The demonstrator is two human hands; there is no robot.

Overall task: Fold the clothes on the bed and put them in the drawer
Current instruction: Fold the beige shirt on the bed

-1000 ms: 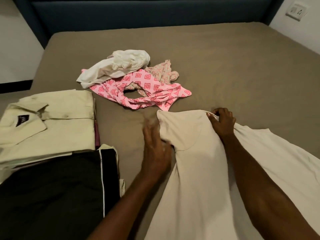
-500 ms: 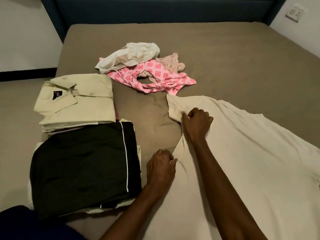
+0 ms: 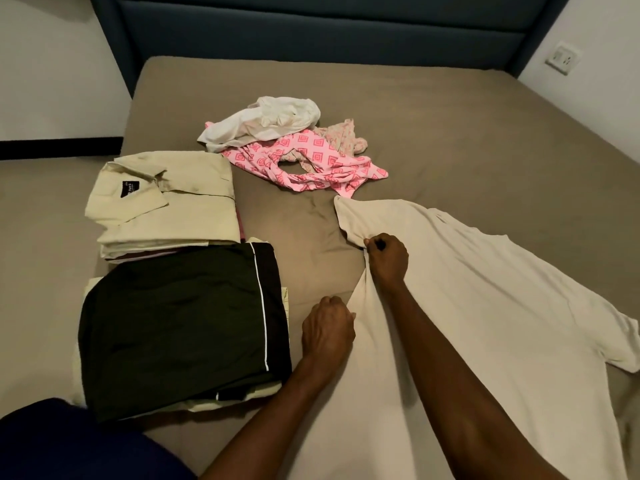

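A cream T-shirt [image 3: 485,306] was spread flat on the near right of the bed [image 3: 450,116], its left edge gripped by the curled right hand [image 3: 388,258] near the sleeve and pinched by the left hand [image 3: 327,327] nearer.

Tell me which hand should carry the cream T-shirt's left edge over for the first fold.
Probably the right hand: it pinches the cream T-shirt beside its sleeve, further up the edge. The left hand grips lower down, likely better as the anchor.
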